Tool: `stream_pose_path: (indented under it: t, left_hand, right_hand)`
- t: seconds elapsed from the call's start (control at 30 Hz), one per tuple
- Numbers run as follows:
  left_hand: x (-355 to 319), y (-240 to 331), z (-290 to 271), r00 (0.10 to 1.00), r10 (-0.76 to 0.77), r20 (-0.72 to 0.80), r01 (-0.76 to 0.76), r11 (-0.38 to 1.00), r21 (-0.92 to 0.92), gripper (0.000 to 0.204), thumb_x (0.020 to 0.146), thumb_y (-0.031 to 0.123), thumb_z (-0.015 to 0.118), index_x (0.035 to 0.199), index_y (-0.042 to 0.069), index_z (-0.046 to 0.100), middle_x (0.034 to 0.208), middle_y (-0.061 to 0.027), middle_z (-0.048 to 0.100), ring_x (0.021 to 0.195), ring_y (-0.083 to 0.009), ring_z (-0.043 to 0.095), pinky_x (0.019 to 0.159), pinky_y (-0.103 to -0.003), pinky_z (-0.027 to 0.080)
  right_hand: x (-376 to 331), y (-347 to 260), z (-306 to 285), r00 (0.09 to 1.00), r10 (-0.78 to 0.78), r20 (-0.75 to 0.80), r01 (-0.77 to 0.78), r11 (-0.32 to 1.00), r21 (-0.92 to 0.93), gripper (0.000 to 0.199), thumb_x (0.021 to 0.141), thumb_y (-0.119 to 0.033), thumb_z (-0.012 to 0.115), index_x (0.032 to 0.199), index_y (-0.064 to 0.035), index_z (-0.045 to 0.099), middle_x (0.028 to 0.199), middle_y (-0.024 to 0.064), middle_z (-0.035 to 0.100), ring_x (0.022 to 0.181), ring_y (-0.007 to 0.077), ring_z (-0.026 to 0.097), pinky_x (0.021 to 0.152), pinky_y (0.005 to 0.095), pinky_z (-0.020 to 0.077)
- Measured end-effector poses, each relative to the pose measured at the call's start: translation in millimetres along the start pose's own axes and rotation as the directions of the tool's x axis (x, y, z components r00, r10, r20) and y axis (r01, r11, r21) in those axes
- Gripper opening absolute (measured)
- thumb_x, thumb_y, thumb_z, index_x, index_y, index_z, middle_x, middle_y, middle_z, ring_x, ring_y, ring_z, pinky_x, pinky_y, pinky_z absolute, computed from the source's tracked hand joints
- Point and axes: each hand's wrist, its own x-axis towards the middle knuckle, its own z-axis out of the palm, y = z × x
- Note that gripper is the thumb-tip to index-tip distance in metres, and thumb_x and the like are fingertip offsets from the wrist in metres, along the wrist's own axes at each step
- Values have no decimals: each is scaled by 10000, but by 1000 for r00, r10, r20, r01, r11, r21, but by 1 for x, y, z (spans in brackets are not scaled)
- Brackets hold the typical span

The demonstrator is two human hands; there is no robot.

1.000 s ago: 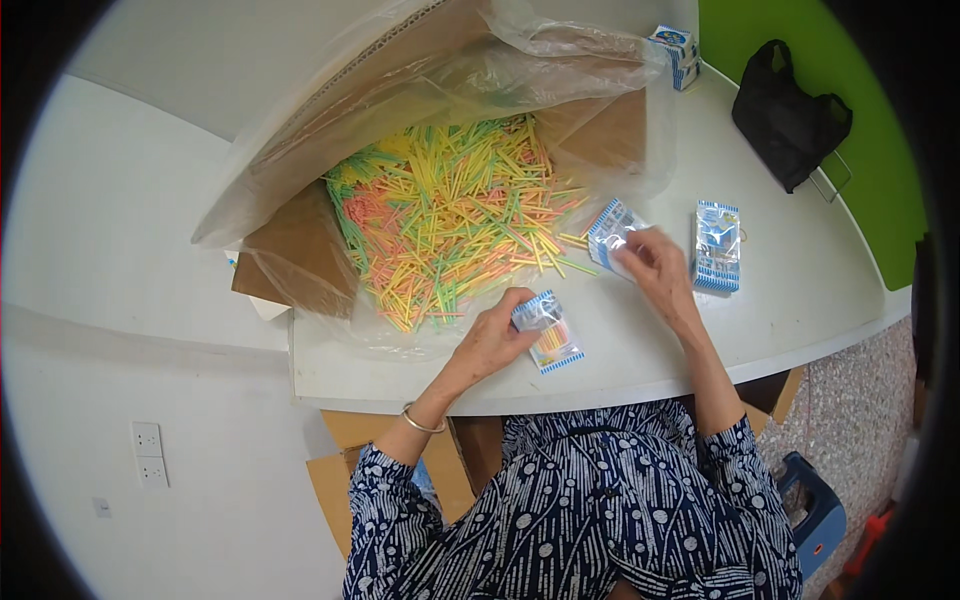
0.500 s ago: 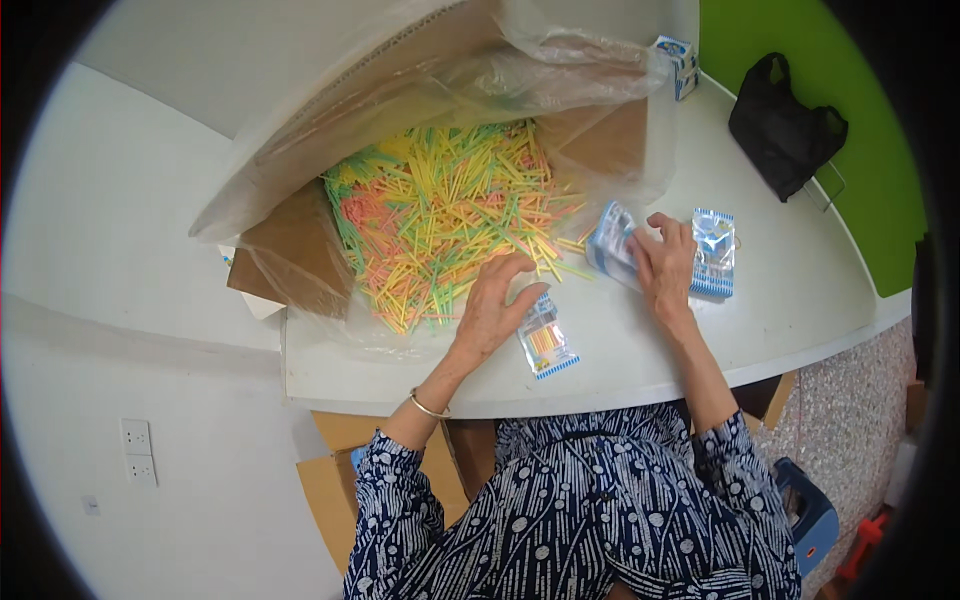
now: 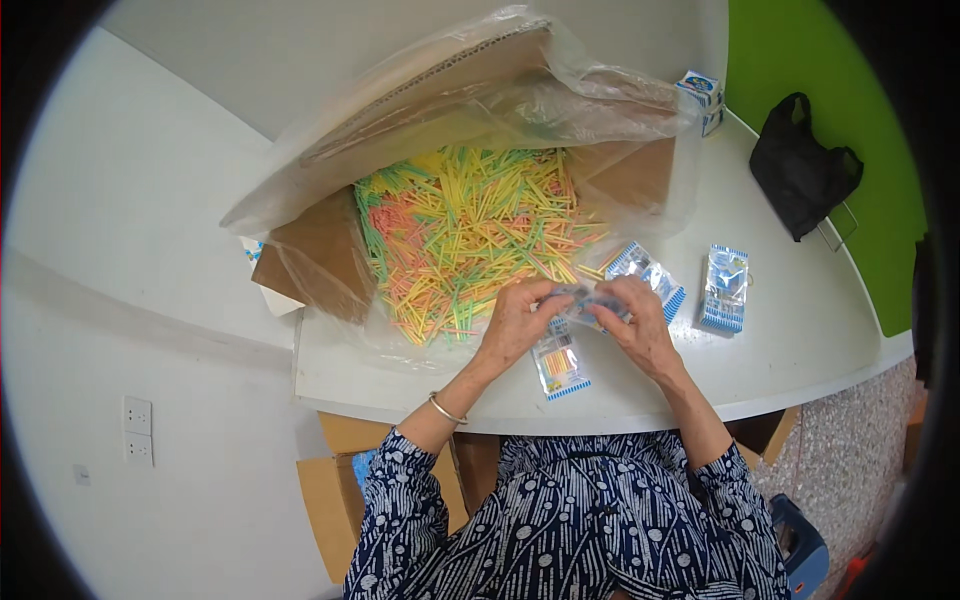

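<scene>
A small clear-and-blue plastic packet (image 3: 577, 303) is pinched between my two hands. My left hand (image 3: 517, 325) grips its left end with thumb and fingers, while my right hand (image 3: 643, 328) is closed on the other end; the fingers partly cover it. Just below lies a filled packet (image 3: 562, 368) showing short pastel sticks through its window. Beyond my right hand rest blue-and-silver packets (image 3: 650, 270). A heap of thin yellow, green and pink sticks (image 3: 470, 230) fills the opened carton ahead of my left hand.
The brown carton (image 3: 310, 255) is lined with clear plastic (image 3: 660, 110) that spreads over the white table (image 3: 800, 310). More packets (image 3: 724, 288) lie at the right. Farther back are a small blue-and-white box (image 3: 702, 90) and a black bag (image 3: 800, 165). Opened cardboard (image 3: 330, 500) is below the table edge.
My right hand has moved left from the packets at the right, bringing one packet to my left hand. Both hands now pinch it. The view has shifted slightly.
</scene>
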Motion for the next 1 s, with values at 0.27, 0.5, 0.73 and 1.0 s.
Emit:
stream_pose_path:
  t: [0.27, 0.5, 0.73, 1.0]
  left_hand:
    - [-9, -10, 1, 994, 106, -19, -105, 993, 43, 157, 814, 105, 624, 899, -15, 677, 752, -106, 618, 705, -194, 568, 653, -308, 442]
    - [0, -7, -3, 993, 92, 79, -108, 967, 231, 165, 835, 139, 616, 865, -18, 660, 786, -118, 615, 738, -233, 556, 671, -346, 432]
    - [52, -30, -35, 967, 226, 119, -253, 913, 322, 241, 844, 222, 619, 969, 18, 648, 891, -141, 626, 819, -297, 555, 771, -380, 435]
    - [138, -75, -60, 925, 376, -60, -78, 341, 937, 355, 752, 202, 623, 1022, -28, 610, 1300, -201, 434, 1144, -361, 395, 920, -512, 309]
  right_hand:
    - [-2, 4, 3, 927, 269, 263, -342, 894, 290, 195, 795, -144, 687, 830, 46, 663, 708, 76, 609, 634, 135, 537, 583, 272, 410]
    - [-2, 16, 8, 912, 271, 308, -360, 889, 283, 219, 818, -176, 674, 847, 40, 669, 675, 61, 600, 592, 111, 498, 541, 276, 385]
    - [2, 19, 3, 902, 363, 234, -423, 848, 319, 204, 846, -171, 651, 836, 33, 650, 602, 17, 525, 589, 71, 438, 524, 255, 347]
    - [-2, 27, 9, 921, 372, 114, -386, 834, 394, 216, 840, -173, 652, 829, 44, 646, 581, 7, 517, 557, 69, 425, 495, 259, 330]
